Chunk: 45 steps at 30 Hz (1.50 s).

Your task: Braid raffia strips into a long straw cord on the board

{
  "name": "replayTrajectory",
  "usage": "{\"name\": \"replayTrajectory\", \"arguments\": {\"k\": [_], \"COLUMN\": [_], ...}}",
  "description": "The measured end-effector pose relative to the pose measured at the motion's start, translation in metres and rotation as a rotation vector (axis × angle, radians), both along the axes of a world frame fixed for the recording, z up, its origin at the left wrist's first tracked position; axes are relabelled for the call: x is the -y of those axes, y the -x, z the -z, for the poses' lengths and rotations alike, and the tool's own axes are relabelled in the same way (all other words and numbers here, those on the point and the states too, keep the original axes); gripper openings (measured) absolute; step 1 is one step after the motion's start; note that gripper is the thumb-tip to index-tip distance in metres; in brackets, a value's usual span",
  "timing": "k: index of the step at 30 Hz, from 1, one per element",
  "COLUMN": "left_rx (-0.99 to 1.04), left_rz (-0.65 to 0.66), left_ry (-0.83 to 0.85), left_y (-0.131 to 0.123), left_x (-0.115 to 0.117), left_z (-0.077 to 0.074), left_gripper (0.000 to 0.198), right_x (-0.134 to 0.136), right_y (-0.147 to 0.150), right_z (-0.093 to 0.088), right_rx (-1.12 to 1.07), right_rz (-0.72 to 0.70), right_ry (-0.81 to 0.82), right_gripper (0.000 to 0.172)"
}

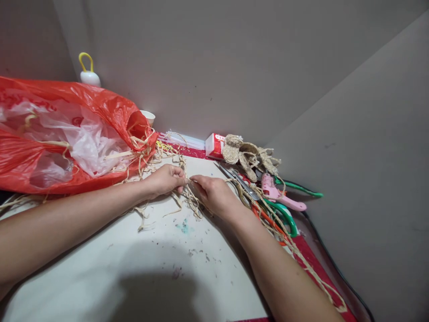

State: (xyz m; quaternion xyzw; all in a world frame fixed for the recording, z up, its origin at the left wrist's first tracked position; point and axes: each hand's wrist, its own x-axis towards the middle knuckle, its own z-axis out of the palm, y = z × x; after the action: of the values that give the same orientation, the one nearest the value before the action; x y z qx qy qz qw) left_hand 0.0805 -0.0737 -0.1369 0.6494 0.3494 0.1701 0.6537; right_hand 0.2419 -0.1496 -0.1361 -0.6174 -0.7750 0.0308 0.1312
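Note:
My left hand (166,181) is closed in a pinch on a thin strand of pale straw-coloured fibre. Close beside it, my right hand (214,192) pinches the same fibre, thumb and fingers pressed together. The strand between the fingertips is very short and partly hidden by them. Loose fibre strands (193,203) lie tangled on the white board under and around both hands. From the right hand's side, a twisted fibre cord (310,266) runs over the tools and down to the lower right.
A red plastic bag (100,100) with fibre and clear plastic lies at left. At right are scissors (246,185), green-handled pliers or shears (288,221), a pink glue gun (276,194), woven fibre pieces (231,150) and a red-white box (214,145). Behind stands a grey wall (201,67).

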Motion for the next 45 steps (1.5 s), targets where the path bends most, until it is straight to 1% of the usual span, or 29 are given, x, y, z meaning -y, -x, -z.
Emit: {"name": "replayTrajectory", "arguments": {"k": [5,7,9,11,13,16,18,22,25,27,29,31,35,38,41,43,45], "left_rx": [0.007,0.029,0.056,0.079,0.101,0.143,0.167,0.179,0.161,0.147,0.137,0.129,0.157,0.168,0.178,0.188,0.191], "left_rz": [0.03,0.029,0.005,-0.027,-0.05,-0.066,-0.066,-0.063,-0.066,-0.055,-0.036,-0.03,-0.046,-0.056,-0.104,-0.127,-0.14], "left_ry": [0.012,0.009,-0.002,-0.036,-0.08,-0.093,-0.075,-0.066,-0.051,-0.044,-0.033,-0.01,0.037,0.049,0.068,0.075,0.09], "left_y": [0.0,0.0,-0.001,-0.002,-0.003,-0.004,-0.004,-0.004,-0.004,-0.004,-0.004,-0.004,-0.005,-0.006,-0.006,-0.006,-0.006], "left_x": [-0.002,-0.002,-0.002,-0.002,-0.001,0.0,0.001,0.002,0.002,0.002,0.002,0.002,0.003,0.004,0.004,0.003,0.001], "left_z": [-0.003,-0.002,0.0,0.003,0.006,0.008,0.007,0.005,0.005,0.006,0.007,0.006,0.003,0.002,0.002,0.001,-0.001], "left_gripper": [0.012,0.011,0.01,0.009,0.01,0.013,0.014,0.015,0.012,0.01,0.009,0.011,0.019,0.018,0.018,0.017,0.016], "right_x": [-0.001,-0.002,-0.004,-0.004,-0.003,-0.001,0.0,0.0,0.001,0.002,0.005,0.007,0.009,0.008,0.012,0.017,0.024], "right_y": [0.003,0.005,0.006,0.007,0.006,0.005,0.006,0.011,0.018,0.023,0.027,0.031,0.038,0.045,0.051,0.051,0.046], "right_z": [0.001,0.0,-0.001,-0.002,-0.003,-0.006,-0.008,-0.015,-0.016,-0.013,-0.01,-0.007,-0.006,-0.007,-0.011,-0.021,-0.035], "right_rx": [-0.017,-0.105,-0.245,-0.355,-0.425,-0.674,-0.848,-1.066,-1.157,-1.118,-0.988,-0.807,-0.381,-0.146,-0.072,-0.099,-0.206], "right_rz": [0.014,0.049,0.102,0.128,0.113,0.133,0.159,0.169,0.202,0.241,0.291,0.303,0.26,0.285,0.289,0.212,0.094], "right_ry": [-0.007,0.0,0.036,0.098,0.202,0.417,0.516,0.611,0.614,0.592,0.557,0.471,0.212,0.114,0.103,0.153,0.221], "right_gripper": [0.02,0.021,0.024,0.027,0.028,0.027,0.025,0.02,0.02,0.022,0.025,0.027,0.027,0.025,0.026,0.026,0.029]}}
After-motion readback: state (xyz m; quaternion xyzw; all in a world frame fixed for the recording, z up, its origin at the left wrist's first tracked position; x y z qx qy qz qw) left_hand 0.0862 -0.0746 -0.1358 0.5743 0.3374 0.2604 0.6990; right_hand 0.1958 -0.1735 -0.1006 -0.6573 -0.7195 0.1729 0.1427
